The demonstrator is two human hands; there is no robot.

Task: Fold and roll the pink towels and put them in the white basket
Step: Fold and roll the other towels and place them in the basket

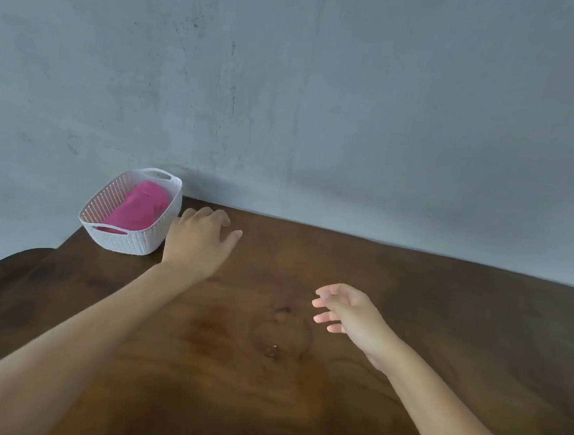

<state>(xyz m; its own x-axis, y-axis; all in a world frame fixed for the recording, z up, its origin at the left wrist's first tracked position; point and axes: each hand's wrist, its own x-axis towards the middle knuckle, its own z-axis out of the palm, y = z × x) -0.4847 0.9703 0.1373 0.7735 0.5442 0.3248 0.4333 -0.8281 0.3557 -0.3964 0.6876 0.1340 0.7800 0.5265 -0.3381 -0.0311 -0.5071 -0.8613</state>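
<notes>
Rolled pink towels (138, 207) in woven-look white basket (132, 239), left hand (198, 241) and right hand (350, 313) loose, empty

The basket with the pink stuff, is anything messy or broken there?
Nothing looks broken or spilled. The white basket stands upright on the wooden table by the wall, with pink towel lying inside it. The left hand is beside the basket and the right hand is apart from it; both hold nothing.
</notes>
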